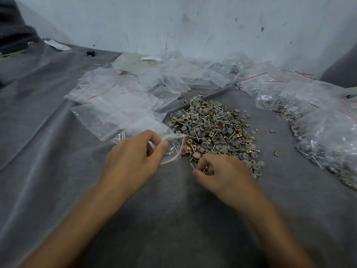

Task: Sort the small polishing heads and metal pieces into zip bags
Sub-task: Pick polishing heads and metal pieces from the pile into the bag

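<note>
Sorting under way | left hand (135,151) grip pinches open a zip bag (176,144) just left of the pile (212,128), a few metal pins (174,149) inside | right hand (218,171) grip pinches more at the pile's near edge | filled bags (318,132) right of the pile, empty bags (116,97) left of it | much unsorted: roughly midway, by appearance

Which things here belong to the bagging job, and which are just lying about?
Job: left hand gripping open bag; right hand pinching pin; parts pile; empty bags; filled bags.
Lying about: black block; paper scrap; dark bundle, far left.
</note>
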Demonstrator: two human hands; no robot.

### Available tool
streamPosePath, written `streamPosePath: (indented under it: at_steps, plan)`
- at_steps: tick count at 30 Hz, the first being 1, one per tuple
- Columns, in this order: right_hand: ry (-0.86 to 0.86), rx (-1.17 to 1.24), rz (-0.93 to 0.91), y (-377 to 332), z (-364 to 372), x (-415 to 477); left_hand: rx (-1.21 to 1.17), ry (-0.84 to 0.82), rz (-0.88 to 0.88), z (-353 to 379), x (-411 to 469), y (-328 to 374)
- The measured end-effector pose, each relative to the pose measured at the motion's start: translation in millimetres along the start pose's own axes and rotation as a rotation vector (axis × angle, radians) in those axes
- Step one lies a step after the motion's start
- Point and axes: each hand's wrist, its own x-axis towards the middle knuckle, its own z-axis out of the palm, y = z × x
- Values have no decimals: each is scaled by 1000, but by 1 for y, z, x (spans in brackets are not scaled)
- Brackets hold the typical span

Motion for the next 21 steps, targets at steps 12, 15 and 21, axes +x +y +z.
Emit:
streamPosePath:
  at_steps: [12,15,21]
  plan:
    - [198,-46,-2,12,15,48,1,12,11,-1,-1,-3]
    - [162,-94,25,15,18,53,1,13,7,-1,-1,-3]
    - [137,-112,22,17,15,50,-2,8,6,-1,-1,-3]
